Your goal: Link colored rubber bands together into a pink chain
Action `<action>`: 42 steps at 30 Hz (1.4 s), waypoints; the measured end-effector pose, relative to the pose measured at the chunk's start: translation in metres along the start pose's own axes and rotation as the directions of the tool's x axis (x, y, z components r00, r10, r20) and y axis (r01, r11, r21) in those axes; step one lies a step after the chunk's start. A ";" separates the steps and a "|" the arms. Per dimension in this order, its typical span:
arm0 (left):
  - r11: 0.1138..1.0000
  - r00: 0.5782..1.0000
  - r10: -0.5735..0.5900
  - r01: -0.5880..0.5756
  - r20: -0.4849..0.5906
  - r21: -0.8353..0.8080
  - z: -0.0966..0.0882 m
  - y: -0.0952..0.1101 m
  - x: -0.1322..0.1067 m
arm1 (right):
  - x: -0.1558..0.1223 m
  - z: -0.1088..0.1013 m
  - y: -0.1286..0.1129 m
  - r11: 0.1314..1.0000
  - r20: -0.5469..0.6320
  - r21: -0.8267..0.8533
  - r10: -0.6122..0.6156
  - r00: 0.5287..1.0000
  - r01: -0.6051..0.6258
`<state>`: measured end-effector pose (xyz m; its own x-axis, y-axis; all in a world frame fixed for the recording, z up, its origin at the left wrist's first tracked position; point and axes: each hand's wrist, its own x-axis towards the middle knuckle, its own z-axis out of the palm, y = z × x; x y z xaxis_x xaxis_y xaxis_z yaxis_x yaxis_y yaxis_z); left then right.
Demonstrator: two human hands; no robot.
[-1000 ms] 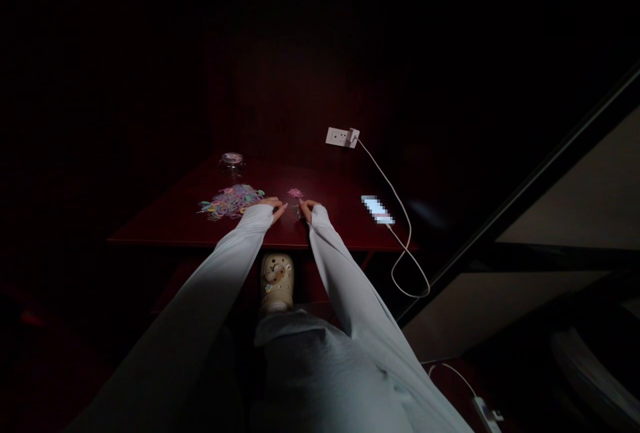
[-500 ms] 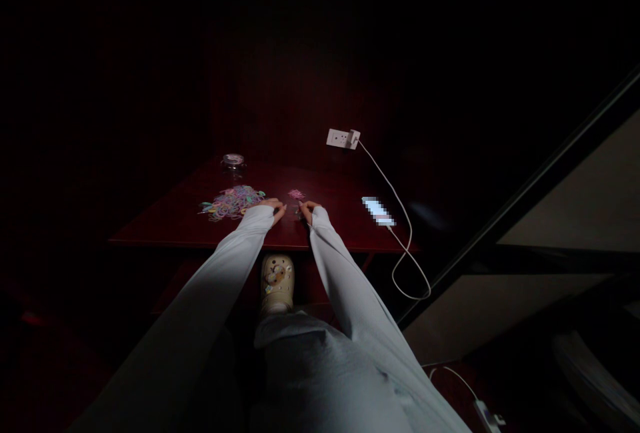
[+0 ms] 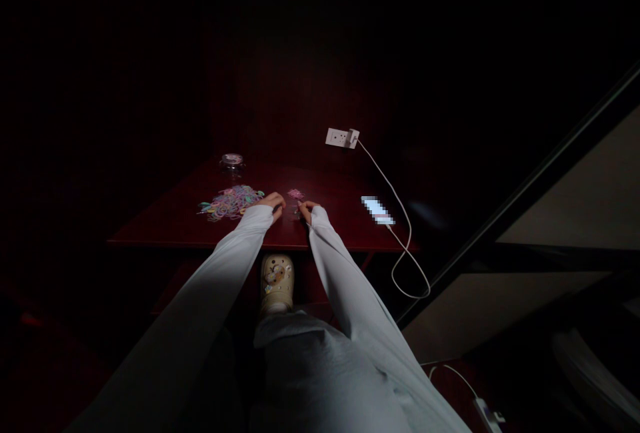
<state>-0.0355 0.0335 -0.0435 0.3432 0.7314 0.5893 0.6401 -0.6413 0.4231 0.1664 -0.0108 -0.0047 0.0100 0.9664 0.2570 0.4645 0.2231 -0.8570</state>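
The band pile is multicoloured, the little heap apparently pink.

This looks like a dim room in a home; a dark red worktop stands before a wall with a white socket, from which a cable runs to a lit phone; a power strip lies low at the right; a beige clog decorated with charms shows below the worktop's edge, casual footwear rather than work gear.

Tabletop: dim red, softly lit centre
Phone screen: bright, blocky
Sleeves: pale above, shadowed below
Wall: nearly black
Right hand: fingertip detail murky
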 end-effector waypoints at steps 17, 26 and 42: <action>0.995 0.996 -0.022 0.013 0.084 0.101 -0.017 0.018 0.001 | 0.006 -0.006 -0.012 0.935 -0.116 -0.344 0.053 0.992 -0.090; 0.950 0.995 -0.098 0.094 0.001 0.297 -0.043 0.036 -0.012 | 0.033 -0.003 -0.017 0.730 -0.200 -0.655 0.081 0.977 -0.194; 0.770 0.641 -0.522 0.638 -0.562 0.013 -0.090 0.031 -0.026 | 0.005 0.063 -0.054 0.673 0.179 -0.670 -0.265 0.948 0.314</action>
<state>-0.0864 -0.0268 0.0163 -0.5008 0.6734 0.5438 0.7206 -0.0236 0.6929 0.0857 -0.0100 0.0149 -0.2718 0.8796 0.3905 0.9089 0.3680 -0.1963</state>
